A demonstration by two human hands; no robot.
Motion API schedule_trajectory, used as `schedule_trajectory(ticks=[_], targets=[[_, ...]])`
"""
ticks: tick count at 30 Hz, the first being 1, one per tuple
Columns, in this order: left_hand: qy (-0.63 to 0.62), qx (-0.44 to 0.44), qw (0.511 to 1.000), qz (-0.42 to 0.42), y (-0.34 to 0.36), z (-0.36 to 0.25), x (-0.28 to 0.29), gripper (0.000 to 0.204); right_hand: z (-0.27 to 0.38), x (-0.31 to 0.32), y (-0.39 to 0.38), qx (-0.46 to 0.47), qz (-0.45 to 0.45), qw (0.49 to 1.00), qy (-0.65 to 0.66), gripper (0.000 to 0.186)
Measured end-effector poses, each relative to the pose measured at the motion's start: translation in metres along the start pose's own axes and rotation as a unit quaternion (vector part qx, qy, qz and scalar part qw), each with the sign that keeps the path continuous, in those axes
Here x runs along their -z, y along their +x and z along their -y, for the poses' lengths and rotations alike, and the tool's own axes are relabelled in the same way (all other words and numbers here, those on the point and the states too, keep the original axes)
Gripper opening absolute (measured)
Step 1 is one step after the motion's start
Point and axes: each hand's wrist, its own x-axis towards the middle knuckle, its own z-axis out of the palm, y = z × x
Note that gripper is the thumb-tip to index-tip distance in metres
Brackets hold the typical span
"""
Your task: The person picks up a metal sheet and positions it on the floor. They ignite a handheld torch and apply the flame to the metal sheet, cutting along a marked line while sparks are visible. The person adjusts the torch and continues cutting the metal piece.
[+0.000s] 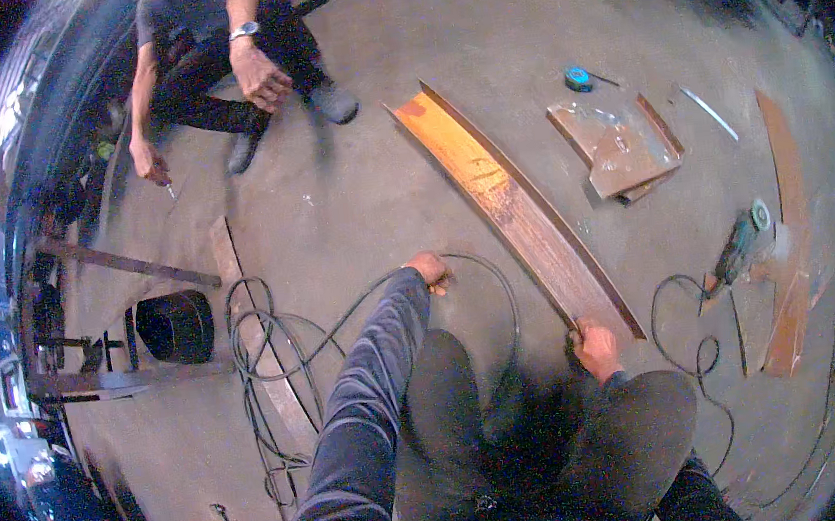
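My left hand is closed around a dark cable, which loops on past it toward the ground between my legs. Close to my right knee, my right hand is closed at the near end of a long rusty steel channel. Something small and dark shows at its fingertips; I cannot make out what it is. The channel lies slanting on the floor, orange at its far end and browner near me, with raised edges along both sides.
Coiled cable lies over a flat metal strip at left, beside a metal frame. A co-worker squats at far left. Right of the channel lie a bent steel plate, blue tape measure, angle grinder and rusty strip.
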Motion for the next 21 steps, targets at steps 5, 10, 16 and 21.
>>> schedule_trajectory(ticks=[5, 10, 16, 21], targets=[[0.04, -0.051, 0.997, -0.044, 0.007, 0.013, 0.001, 0.024, -0.032, 0.022, 0.018, -0.014, 0.017, 1.0, 0.019, 0.034], [0.029, -0.151, 0.952, -0.263, -0.038, -0.031, 0.004, 0.049, -0.036, 0.07, 0.03, -0.058, -0.012, 0.955, 0.29, 0.026], [-0.195, -0.297, 0.881, -0.313, -0.13, -0.132, 0.019, 0.085, -0.004, 0.121, 0.027, -0.148, 0.011, 0.936, 0.32, 0.014], [-0.207, -0.254, 0.909, -0.259, -0.082, -0.096, 0.015, 0.07, -0.048, 0.126, 0.053, -0.077, 0.02, 0.929, 0.361, 0.022]])
